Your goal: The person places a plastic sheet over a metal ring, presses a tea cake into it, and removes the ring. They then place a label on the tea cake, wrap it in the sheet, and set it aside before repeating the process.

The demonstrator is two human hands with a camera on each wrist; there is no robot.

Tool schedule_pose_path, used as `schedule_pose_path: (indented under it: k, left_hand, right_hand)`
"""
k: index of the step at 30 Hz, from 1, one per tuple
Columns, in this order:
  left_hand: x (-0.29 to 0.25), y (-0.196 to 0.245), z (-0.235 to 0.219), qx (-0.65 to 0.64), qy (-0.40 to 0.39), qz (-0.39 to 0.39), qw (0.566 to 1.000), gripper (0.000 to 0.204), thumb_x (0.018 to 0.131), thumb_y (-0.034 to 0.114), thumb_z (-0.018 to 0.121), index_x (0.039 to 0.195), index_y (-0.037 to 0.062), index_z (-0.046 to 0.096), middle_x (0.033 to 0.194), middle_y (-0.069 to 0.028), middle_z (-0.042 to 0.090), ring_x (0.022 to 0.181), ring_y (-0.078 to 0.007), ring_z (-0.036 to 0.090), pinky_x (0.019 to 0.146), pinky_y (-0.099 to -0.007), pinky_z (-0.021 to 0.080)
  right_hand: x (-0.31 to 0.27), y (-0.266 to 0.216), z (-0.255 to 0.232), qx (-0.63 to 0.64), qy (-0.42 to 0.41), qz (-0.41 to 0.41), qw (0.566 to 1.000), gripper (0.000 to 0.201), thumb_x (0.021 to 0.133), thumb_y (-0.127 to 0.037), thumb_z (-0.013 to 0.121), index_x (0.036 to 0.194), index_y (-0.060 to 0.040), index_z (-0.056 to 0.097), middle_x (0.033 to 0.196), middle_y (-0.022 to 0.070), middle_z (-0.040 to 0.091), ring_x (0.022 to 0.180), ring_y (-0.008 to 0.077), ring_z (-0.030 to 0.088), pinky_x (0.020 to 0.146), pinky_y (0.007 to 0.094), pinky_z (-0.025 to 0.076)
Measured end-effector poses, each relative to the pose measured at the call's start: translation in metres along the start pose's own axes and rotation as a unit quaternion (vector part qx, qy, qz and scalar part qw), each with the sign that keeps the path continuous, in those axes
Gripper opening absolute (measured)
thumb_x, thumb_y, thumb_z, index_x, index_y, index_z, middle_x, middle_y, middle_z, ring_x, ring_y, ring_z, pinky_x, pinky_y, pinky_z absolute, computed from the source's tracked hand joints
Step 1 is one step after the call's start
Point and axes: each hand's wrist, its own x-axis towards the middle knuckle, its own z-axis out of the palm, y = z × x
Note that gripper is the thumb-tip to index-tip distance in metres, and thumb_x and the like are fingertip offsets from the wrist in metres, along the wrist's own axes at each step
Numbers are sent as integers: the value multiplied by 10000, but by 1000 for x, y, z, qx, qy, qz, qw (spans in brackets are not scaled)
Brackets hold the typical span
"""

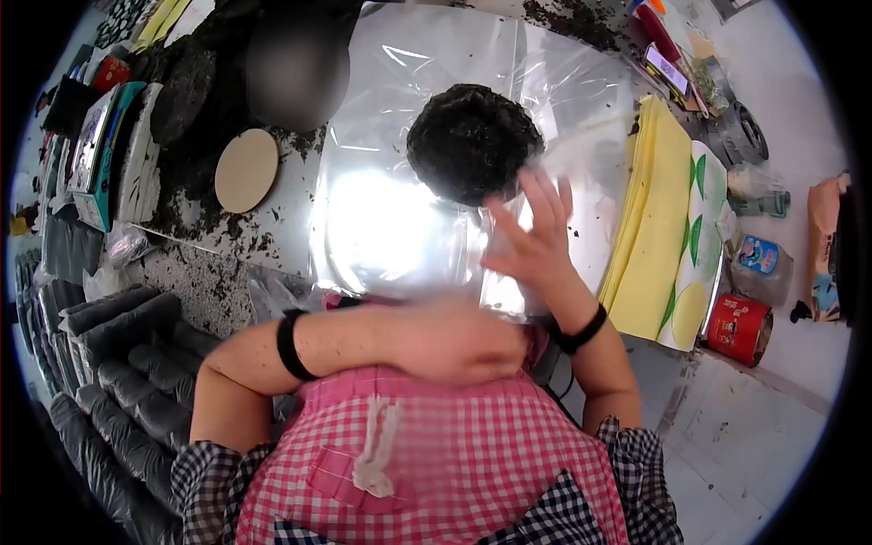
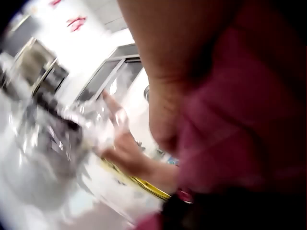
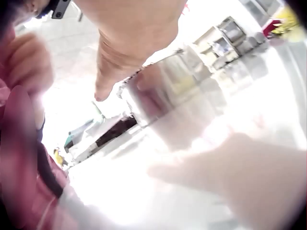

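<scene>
A dark, round, cake-like mass (image 1: 474,143) sits on clear plastic film (image 1: 400,82) spread over the shiny tabletop. My right hand (image 1: 536,232) hovers at its near right edge, fingers spread and holding nothing. Across my waist lies my left forearm, and the blurred left hand (image 1: 472,341) is against the top of the pink checked apron (image 1: 454,436). In the right wrist view the left hand (image 3: 29,64) shows curled fingers beside the pink cloth (image 3: 19,143); I cannot tell whether they grip it. Pink cloth hides part of that hand in the left wrist view.
A pale round disc (image 1: 246,171) lies on the left among dark crumbs. Yellow sheets (image 1: 649,200) and a white-green pack (image 1: 699,245) line the right side. Beyond them are a clear jar (image 1: 761,270), a red can (image 1: 740,329) and tape rolls (image 1: 740,132). Wrapped dark rolls (image 1: 136,381) are stacked lower left.
</scene>
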Motion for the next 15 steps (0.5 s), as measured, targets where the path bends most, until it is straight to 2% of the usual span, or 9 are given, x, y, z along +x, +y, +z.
schedule_pose_path:
  k: [1, 3, 4, 6, 7, 10, 11, 14, 15]
  left_hand:
    - [3, -9, 25, -101, -32, -70, 992, 355, 995, 299, 683, 1243, 48, 647, 1182, -216, 649, 1152, -442, 624, 991, -494, 495]
    - [-3, -41, 36, 56, 187, -190, 962, 478, 974, 323, 691, 1297, -14, 591, 1217, -254, 639, 1182, -460, 608, 1028, -522, 473]
    - [-10, -52, 35, 134, 289, -241, 917, 540, 964, 335, 695, 1324, -45, 563, 1234, -274, 634, 1197, -468, 599, 1046, -536, 462]
    - [-18, -75, 10, 326, 570, -135, 742, 672, 953, 381, 676, 1364, -118, 493, 1271, -323, 618, 1231, -470, 584, 1112, -565, 411]
    - [-14, -76, -6, 393, 559, -142, 716, 614, 898, 361, 725, 1297, -79, 570, 1306, -275, 619, 1255, -440, 579, 1124, -525, 410]
    - [0, -94, -40, 420, 478, -104, 765, 541, 843, 349, 771, 1216, -26, 659, 1288, -197, 658, 1261, -359, 595, 1149, -474, 395]
    - [5, -101, -53, 399, 444, -79, 798, 533, 843, 353, 770, 1209, -20, 665, 1261, -182, 676, 1252, -333, 605, 1155, -468, 389]
    - [4, -101, -76, 354, 311, -87, 878, 503, 894, 365, 679, 1256, 16, 654, 1242, -183, 685, 1228, -366, 607, 1165, -519, 374]
    - [-2, -111, -76, 365, 314, -33, 876, 443, 883, 309, 675, 1217, 19, 673, 1162, -177, 697, 1176, -387, 612, 1128, -489, 415]
  right_hand:
    - [21, 5, 7, 24, -3, 8, 1000, 531, 935, -549, 690, 1304, -167, 678, 1469, 211, 509, 1385, 424, 480, 1176, 577, 328]
    - [55, 17, 34, 94, 24, 44, 994, 474, 1023, -523, 549, 1169, -109, 725, 1204, 207, 659, 1166, 400, 623, 1003, 491, 492]
    - [59, 20, 41, 86, -62, 110, 988, 429, 1018, -474, 560, 1105, -87, 723, 1119, 204, 667, 1090, 401, 635, 950, 488, 505]
    - [61, 22, 47, 63, -232, 243, 940, 360, 1010, -376, 583, 977, -44, 717, 949, 198, 681, 938, 403, 659, 845, 482, 532]
    - [66, 16, 48, 34, -198, 211, 957, 239, 943, -219, 591, 809, -48, 690, 793, 173, 683, 822, 385, 685, 763, 494, 552]
    - [81, 27, 21, 176, -257, 153, 938, 300, 976, -234, 572, 765, -41, 662, 831, 176, 684, 818, 399, 671, 750, 493, 549]
    - [79, 39, 15, 222, -268, 195, 917, 278, 989, -253, 568, 865, -24, 666, 878, 185, 697, 838, 416, 676, 762, 510, 548]
    - [119, 21, 26, 139, -124, 241, 953, 260, 977, -265, 580, 1029, -24, 665, 945, 189, 716, 872, 425, 691, 800, 513, 556]
    - [101, 33, 69, 59, -277, 289, 915, 305, 974, -261, 584, 1162, -28, 646, 966, 195, 724, 901, 427, 704, 823, 502, 567]
